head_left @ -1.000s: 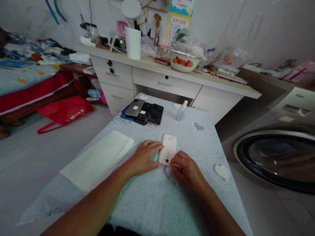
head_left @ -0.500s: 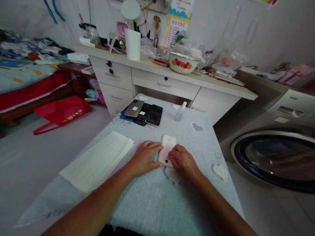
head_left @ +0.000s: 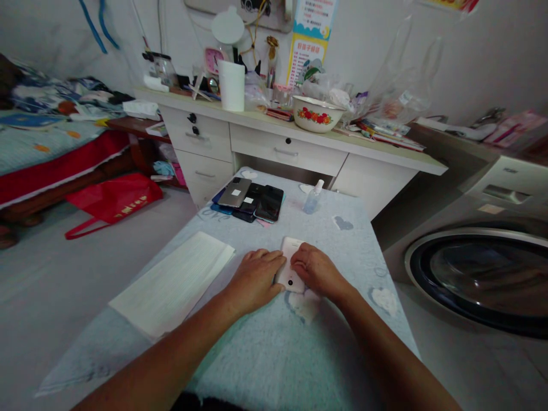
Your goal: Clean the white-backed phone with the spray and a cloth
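Observation:
A white phone (head_left: 287, 278) lies back up on the cloth-covered table (head_left: 274, 354), its round dark camera toward me. Along its left edge, my left hand (head_left: 258, 277) holds it between fingertips and thumb. My right hand (head_left: 314, 268) rests over the phone's right side with bent fingers pressed together; whatever they may pinch is hidden. Beyond them is a pile of several phones (head_left: 270, 203), with a clear spray bottle (head_left: 313, 198) to its right. Folded pale paper or cloth (head_left: 171, 285) lies left of my hands.
Behind the table stands a white desk (head_left: 252, 137) with a white cup (head_left: 232, 85), a flowered bowl (head_left: 317, 116) and plastic bags. A washing machine (head_left: 505, 194) is at the right. On the floor at the left lies a red bag (head_left: 113, 200).
My right hand has moved up along the phone, away from its camera end. My left hand stays at the left edge, its fingers closer together. The view has shifted slightly.

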### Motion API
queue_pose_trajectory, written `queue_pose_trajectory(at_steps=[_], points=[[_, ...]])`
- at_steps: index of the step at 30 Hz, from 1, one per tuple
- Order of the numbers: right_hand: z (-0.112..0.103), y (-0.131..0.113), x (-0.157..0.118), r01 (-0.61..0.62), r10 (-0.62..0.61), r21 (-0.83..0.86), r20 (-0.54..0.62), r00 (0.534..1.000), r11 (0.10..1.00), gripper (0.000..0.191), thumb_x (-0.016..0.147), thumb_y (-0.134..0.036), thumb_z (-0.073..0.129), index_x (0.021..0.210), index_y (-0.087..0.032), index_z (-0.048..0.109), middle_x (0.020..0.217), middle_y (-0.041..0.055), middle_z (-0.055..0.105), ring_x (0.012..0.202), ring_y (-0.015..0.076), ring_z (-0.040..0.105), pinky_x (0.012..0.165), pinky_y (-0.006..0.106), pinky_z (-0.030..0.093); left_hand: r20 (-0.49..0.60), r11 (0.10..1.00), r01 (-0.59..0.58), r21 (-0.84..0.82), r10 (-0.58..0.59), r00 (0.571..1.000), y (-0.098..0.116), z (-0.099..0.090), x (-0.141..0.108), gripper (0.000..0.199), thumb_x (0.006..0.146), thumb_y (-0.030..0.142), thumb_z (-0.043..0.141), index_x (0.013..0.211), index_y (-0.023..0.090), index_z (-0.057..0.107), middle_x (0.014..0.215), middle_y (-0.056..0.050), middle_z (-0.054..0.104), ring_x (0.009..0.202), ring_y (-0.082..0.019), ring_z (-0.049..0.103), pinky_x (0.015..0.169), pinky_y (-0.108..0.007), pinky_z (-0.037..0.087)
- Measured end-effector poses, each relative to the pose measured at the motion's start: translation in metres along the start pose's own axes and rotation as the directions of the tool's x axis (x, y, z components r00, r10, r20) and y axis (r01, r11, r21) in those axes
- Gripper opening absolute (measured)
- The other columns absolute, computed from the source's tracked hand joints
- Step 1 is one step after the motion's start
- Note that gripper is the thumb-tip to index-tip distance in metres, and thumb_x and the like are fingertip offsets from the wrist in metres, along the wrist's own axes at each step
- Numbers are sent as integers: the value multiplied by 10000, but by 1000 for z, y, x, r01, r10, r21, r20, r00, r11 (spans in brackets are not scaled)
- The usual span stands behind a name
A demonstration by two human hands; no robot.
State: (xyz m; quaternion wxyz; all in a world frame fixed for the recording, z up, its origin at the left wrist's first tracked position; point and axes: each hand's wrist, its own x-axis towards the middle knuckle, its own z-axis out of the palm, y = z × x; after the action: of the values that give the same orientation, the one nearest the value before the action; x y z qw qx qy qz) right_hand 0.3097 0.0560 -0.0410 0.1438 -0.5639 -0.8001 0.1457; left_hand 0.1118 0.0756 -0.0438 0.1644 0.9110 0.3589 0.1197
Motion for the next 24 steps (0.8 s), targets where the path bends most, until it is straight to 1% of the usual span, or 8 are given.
queue_pose_trajectory(at_steps=[4, 6, 9, 12, 15, 18, 21, 24], points=[[1, 10, 17, -60, 58, -42, -60, 997, 997, 159, 864, -143, 531, 814, -163, 680, 827, 40, 572, 795, 137, 536, 733, 232, 383, 67, 998, 16, 68, -20, 998, 8, -11, 13, 335, 777, 386, 637, 1072, 233, 600, 1106, -54, 641, 1046, -278, 561, 924, -449, 399], [2, 16, 25, -103, 96, -81, -86, 992, 991, 163, 867, -154, 531, 811, -167, 683, 812, 40, 564, 787, 141, 531, 730, 236, 378, 63, 995, 55, 81, -60, 996, 10, -12, 23, 296, 792, 430, 611, 1004, 223, 616, 1037, -58, 651, 1004, -276, 570, 897, -436, 410], [6, 22, 35, -141, 123, -118, -151, 981, 983, 160, 875, -168, 528, 821, -167, 679, 836, 47, 567, 821, 151, 528, 766, 246, 372, -43, 981, 168, 96, -164, 985, 10, -8, 39, 382, 798, 407, 597, 1120, 204, 560, 1094, -83, 622, 1051, -278, 538, 897, -403, 410], [10, 26, 41, -181, 156, -116, -199, 968, 977, 152, 883, -187, 529, 842, -166, 674, 861, 54, 567, 848, 157, 528, 788, 249, 373, -119, 964, 250, 91, -238, 964, 6, 3, 47, 556, 740, 493, 645, 1185, 190, 505, 1180, -105, 564, 1127, -294, 474, 934, -394, 386], [14, 28, 45, -223, 196, -97, -235, 952, 970, 162, 896, -194, 516, 886, -166, 675, 881, 59, 563, 874, 163, 526, 810, 253, 375, -145, 951, 300, 76, -287, 947, 0, 14, 46, 667, 681, 583, 668, 1196, 198, 488, 1230, -104, 516, 1140, -300, 437, 956, -406, 359], [19, 29, 48, -237, 207, -76, -280, 937, 969, 189, 917, -200, 489, 933, -166, 674, 908, 64, 560, 891, 166, 519, 829, 258, 375, -142, 951, 308, 30, -301, 943, -6, 21, 42, 658, 676, 601, 666, 1181, 212, 504, 1215, -96, 508, 1126, -297, 431, 955, -415, 346], [24, 30, 52, -204, 173, -77, -294, 940, 976, 207, 930, -207, 477, 962, -170, 678, 932, 69, 561, 926, 175, 505, 855, 272, 366, -131, 951, 309, -5, -307, 943, -10, 25, 41, 656, 675, 595, 670, 1187, 214, 518, 1185, -96, 519, 1114, -306, 435, 951, -428, 343], [26, 28, 57, -162, 127, -109, -270, 954, 981, 218, 933, -221, 483, 994, -192, 690, 961, 71, 571, 945, 189, 489, 872, 297, 352, -132, 949, 314, -13, -313, 940, -10, 27, 42, 644, 679, 582, 672, 1196, 228, 523, 1190, -87, 522, 1121, -300, 433, 966, -429, 333]])
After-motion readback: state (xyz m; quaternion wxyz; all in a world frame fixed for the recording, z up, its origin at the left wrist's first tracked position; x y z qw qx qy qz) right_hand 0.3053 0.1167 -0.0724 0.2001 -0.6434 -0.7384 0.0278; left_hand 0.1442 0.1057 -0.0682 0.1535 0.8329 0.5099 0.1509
